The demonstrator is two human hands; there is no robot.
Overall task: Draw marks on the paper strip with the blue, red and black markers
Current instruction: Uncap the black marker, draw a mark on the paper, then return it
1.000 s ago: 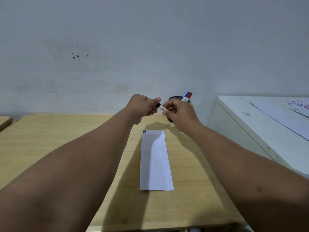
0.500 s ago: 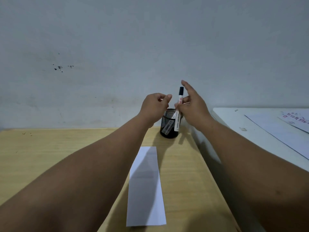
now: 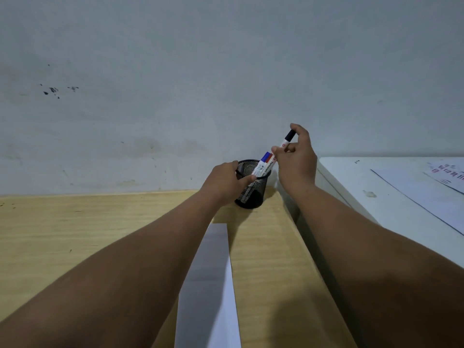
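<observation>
My right hand (image 3: 298, 159) pinches the capped black marker (image 3: 287, 139) and holds it tilted, its lower end over the mouth of the black mesh pen cup (image 3: 252, 197). The blue marker (image 3: 265, 156) and the red marker (image 3: 270, 159) stand in that cup, caps up. My left hand (image 3: 226, 180) grips the cup's left rim and side. The white paper strip (image 3: 211, 285) lies lengthwise on the wooden table (image 3: 75, 234) between my forearms. Its far end is partly hidden by my left arm, and no marks on it are visible.
The grey wall runs right behind the cup. A white table (image 3: 376, 194), slightly higher, butts against the wooden one on the right and carries printed sheets (image 3: 442, 177). The wooden table's right edge runs under my right forearm.
My hands were together on the black marker, then parted. My left hand dropped onto the cup, and my right hand tilted the marker over it. The view shifted, so the strip sits lower in frame.
</observation>
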